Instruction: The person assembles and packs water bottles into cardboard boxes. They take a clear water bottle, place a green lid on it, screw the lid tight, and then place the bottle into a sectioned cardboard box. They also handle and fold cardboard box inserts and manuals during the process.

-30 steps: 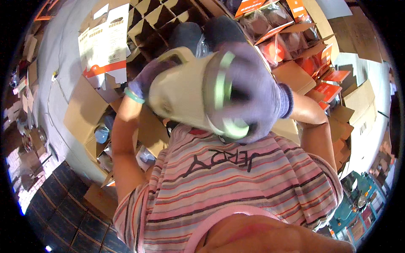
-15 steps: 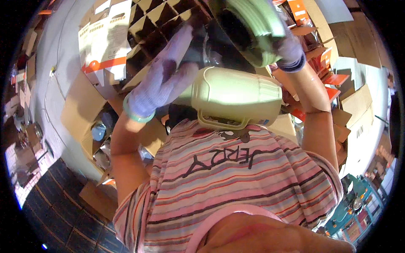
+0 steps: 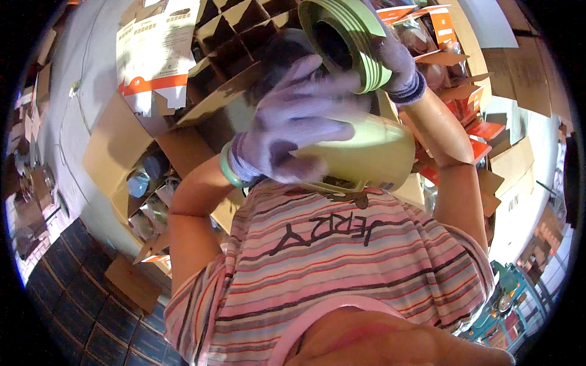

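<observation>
A pale green plastic jug body [image 3: 379, 152] with a side handle lies on its side across my chest. My gloved left hand [image 3: 299, 125] is in front of it with fingers spread and a little blurred. Whether it touches the jug I cannot tell. Up and to the right, my gloved right hand [image 3: 397, 64] grips the side of a light green ribbed ring [image 3: 373, 49], which looks like several rings stacked together. The ring's dark round opening faces toward the left hand, whose fingertips come close to its lower edge.
A divided carton [image 3: 235, 27] with cardboard cells stands beyond my hands. A printed white and orange carton sheet [image 3: 152, 61] is at its left. Boxes with orange flaps [image 3: 439, 27] lie at the right. An open carton [image 3: 119, 146] with bagged parts stands at the left.
My left hand has swung right and down, across the front of the jug and closer to the ribbed ring. The right hand still holds the ring, now tilted with its opening more in view.
</observation>
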Demonstrator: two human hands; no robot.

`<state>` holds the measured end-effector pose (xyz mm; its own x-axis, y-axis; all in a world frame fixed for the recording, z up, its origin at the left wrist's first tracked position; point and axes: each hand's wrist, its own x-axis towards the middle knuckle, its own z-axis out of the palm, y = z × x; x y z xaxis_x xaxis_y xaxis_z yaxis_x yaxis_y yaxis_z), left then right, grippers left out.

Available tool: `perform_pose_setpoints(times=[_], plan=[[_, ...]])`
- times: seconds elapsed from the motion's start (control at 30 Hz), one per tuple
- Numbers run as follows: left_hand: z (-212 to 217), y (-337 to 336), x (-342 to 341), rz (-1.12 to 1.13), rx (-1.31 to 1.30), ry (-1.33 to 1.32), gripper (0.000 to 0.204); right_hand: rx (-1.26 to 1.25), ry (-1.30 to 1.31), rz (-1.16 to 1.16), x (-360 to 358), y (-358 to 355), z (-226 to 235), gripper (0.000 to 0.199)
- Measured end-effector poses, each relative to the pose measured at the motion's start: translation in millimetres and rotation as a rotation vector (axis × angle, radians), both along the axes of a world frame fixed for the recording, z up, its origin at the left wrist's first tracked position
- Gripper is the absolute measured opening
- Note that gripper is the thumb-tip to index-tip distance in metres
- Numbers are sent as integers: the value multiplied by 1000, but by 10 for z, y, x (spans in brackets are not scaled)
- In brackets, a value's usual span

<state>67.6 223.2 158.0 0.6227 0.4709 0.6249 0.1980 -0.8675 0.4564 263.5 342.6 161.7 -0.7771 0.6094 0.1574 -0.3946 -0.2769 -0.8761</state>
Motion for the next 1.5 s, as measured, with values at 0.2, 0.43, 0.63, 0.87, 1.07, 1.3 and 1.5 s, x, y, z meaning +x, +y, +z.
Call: perform_pose_setpoints(times=[0.2, 0.43, 0.63, 0.87, 1.07, 1.3, 1.5], plan=[[-123, -40, -29, 295, -318, -210, 59, 337, -229, -53, 4, 244, -546, 96], [-1113, 331, -1250, 1309, -466, -423, 65, 594, -447, -144, 145, 254, -312, 103], [-2768, -119, -3876, 2248, -804, 276, 128, 699, -665, -201, 359, 293, -539, 102], [-2473, 264, -4811, 2092, -955, 505, 149, 336, -616, -310, 542, 215, -622, 123], [-2637, 376, -5093, 1893, -1509, 122, 139, 221, -645, -337, 360, 232, -477, 128], [-2908, 98, -5383, 1414, -1673, -445, 87, 118, -586, -323, 402, 257, -556, 124], [-2211, 373, -3738, 1020, -1441, -995, 50, 156, -609, -379, 544, 266, -600, 107]])
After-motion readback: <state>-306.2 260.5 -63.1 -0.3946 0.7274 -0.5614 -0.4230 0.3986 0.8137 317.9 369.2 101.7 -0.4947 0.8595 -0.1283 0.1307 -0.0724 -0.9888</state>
